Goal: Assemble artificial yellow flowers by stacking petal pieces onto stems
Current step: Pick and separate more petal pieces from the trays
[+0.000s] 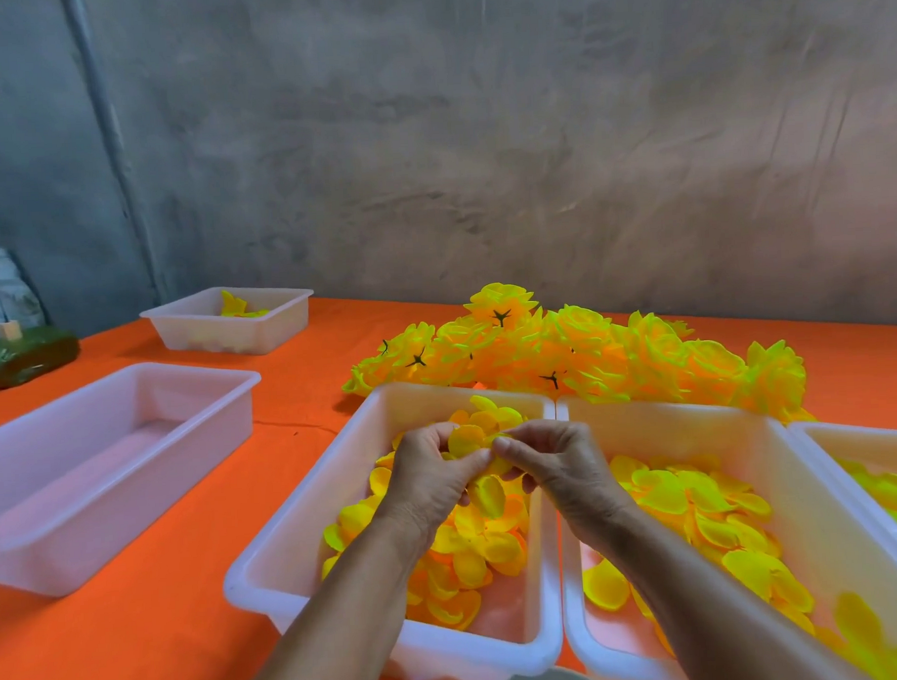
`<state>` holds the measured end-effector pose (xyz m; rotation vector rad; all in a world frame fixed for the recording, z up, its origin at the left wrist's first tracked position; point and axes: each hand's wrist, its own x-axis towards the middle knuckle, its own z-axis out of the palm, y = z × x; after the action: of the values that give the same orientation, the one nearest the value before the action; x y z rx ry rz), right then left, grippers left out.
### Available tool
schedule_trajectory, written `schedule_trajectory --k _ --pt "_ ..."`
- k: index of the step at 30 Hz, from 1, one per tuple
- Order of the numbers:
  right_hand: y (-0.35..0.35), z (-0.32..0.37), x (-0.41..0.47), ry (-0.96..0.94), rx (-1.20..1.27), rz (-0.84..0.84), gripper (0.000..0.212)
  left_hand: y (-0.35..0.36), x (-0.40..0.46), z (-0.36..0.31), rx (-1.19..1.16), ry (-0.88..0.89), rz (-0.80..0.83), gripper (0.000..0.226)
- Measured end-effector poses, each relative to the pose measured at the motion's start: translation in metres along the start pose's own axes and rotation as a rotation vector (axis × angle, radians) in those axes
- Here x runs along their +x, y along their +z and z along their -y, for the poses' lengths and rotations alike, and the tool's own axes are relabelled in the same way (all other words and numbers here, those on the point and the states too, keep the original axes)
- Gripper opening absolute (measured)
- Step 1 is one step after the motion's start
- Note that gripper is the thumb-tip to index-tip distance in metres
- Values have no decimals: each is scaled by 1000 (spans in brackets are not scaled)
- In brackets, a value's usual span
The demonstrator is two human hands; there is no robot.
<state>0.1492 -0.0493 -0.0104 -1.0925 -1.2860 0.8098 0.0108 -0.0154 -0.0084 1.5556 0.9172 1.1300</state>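
A small yellow fabric petal piece is pinched between both hands, held just above the white plastic tray of loose yellow petals. The left hand has its fingers curled round the piece from the near side, and the right hand pinches its far edge with thumb and forefinger. No stem shows in either hand; fingers may hide it. The step looks like separating or layering one piece, so it would go best with a light fingertip pinch, peeling a single layer and keeping the centre hole lined up. Just right of the right hand sits a second white tray of yellow petals; beyond both hands lies a heap of finished yellow flowers on the orange bench
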Motion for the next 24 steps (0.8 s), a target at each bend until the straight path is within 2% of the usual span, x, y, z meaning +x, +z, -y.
schedule_trajectory --k 7,11,15,24 --pt "0 0 0 2 -25 12 9 0 2 2 67 61 -57 13" --pt "-4 2 -1 24 9 70 8 0 2 0 -40 13 -68 15" --pt "-3 2 -1 20 38 12 4 1 1 -2 -164 -54 -67 6" --pt "-1 1 1 17 35 -35 15 2 1 -3 -96 -98 -75 14"
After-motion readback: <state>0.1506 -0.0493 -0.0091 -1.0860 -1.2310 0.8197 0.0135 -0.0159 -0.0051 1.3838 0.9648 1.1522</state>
